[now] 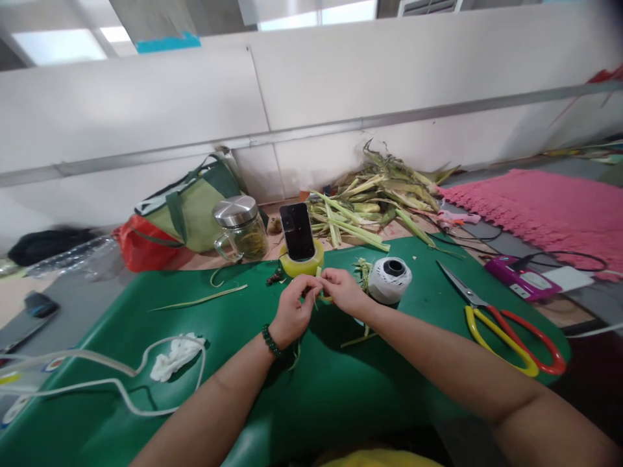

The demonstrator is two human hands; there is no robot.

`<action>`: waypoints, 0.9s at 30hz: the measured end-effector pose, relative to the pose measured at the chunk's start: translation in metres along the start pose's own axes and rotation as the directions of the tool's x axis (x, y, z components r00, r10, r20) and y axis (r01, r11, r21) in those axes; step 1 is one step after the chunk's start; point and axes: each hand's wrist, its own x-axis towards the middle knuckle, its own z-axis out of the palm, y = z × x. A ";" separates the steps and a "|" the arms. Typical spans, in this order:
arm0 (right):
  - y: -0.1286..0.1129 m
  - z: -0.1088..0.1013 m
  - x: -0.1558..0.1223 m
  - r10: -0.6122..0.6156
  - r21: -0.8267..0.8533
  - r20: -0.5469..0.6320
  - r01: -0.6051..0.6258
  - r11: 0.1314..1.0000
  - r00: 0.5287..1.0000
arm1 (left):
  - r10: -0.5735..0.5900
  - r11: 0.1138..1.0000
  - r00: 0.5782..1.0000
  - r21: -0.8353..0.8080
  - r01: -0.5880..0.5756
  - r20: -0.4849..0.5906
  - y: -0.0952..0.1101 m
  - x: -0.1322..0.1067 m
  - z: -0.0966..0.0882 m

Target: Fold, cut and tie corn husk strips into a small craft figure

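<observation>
My left hand [296, 306], with a dark green bead bracelet [271, 340] at its wrist, is closed with thumb and forefinger pinched on a thin pale green plant strip [318, 272]. Touching it fingertip to fingertip, my right hand [343, 290] pinches the same strip. The tip of the strip shows above the fingers; most of it is hidden. Just beyond both hands a phone [297, 231] leans upright in a yellow tape roll [302, 267]. Right of my right hand stands a spool of white thread [389, 281], a bit of shredded green plant beside it.
Red-and-yellow-handled scissors [487, 318] lie open at right. Behind are a glass mug [242, 228], a green bag [195, 201] and a heap of stalks [374, 188]. A bent white cable [121, 389] and crumpled tissue [178, 357] lie left on the green mat [233, 402]. Pink cloth [545, 214] lies right.
</observation>
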 end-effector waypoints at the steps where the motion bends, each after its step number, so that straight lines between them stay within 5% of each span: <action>1: 0.000 0.000 0.000 0.012 0.004 0.005 -0.012 1.000 1.000 | -0.055 0.997 0.998 -0.053 0.057 0.037 0.000 0.000 0.000; 5: 0.000 -0.002 0.002 0.100 -0.045 0.044 -0.098 0.994 0.994 | -0.213 0.972 0.970 -0.072 0.222 0.118 -0.005 0.002 0.000; 8: -0.002 -0.009 0.004 0.154 -0.242 0.123 -0.120 0.963 0.980 | -0.291 0.956 0.948 0.012 0.292 0.132 -0.012 0.003 0.002; 11: -0.007 -0.020 0.003 0.094 -0.431 0.133 -0.028 0.902 0.987 | -0.357 0.934 0.923 0.056 0.353 0.146 -0.018 0.003 0.004; 15: -0.017 -0.028 -0.004 -0.078 -0.483 0.186 0.160 0.861 0.979 | -0.396 0.916 0.899 0.146 0.373 0.189 -0.021 0.003 0.005; 22: -0.024 -0.016 -0.013 -0.350 -0.597 0.396 0.527 0.605 0.849 | -0.384 0.919 0.876 0.212 0.332 0.291 -0.020 0.004 0.000; 27: -0.013 -0.013 0.002 -0.406 -0.686 0.419 0.576 0.444 0.812 | -0.381 0.924 0.852 0.188 0.334 0.359 -0.018 0.005 -0.001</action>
